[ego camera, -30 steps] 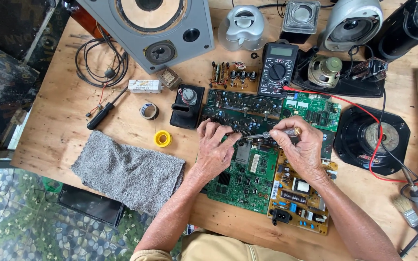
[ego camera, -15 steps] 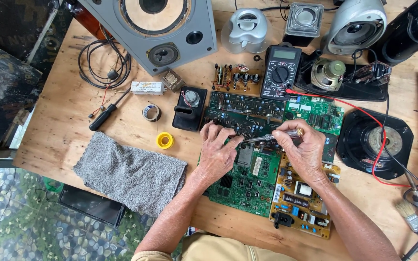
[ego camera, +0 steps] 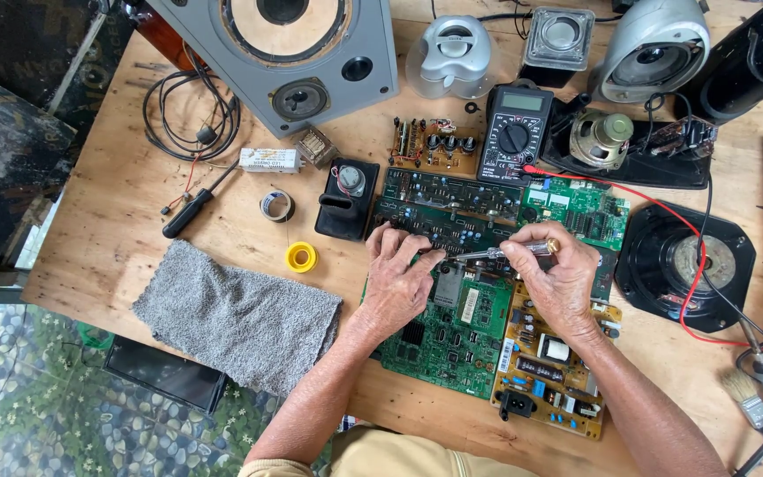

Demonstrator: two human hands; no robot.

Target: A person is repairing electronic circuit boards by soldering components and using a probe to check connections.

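Boards lay in a cluster at the middle of the plywood table (ego camera: 117,221). The left hand (ego camera: 399,278) rested palm down on the green board (ego camera: 452,340), fingers spread flat and holding nothing. The right hand (ego camera: 558,278) was closed around a thin metal tool (ego camera: 505,253), which lay nearly level with its tip pointing left, close to the left fingertips. Whether the tip touched the board could not be told. A yellow board (ego camera: 549,371) lay just beside the green board on the right, partly under the right wrist. A dark board (ego camera: 452,208) lay above both hands.

A multimeter (ego camera: 514,132) stood beyond the dark board; its red lead (ego camera: 664,212) ran right across a black speaker (ego camera: 686,265). A grey cloth (ego camera: 236,314) lay to the left of the left forearm, with a yellow tape roll (ego camera: 300,257) just above it. A screwdriver (ego camera: 196,205) lay further left, below a coiled black cable (ego camera: 189,115). A large grey speaker box (ego camera: 284,49) stood at the far edge. A brush (ego camera: 748,397) lay at the right edge.
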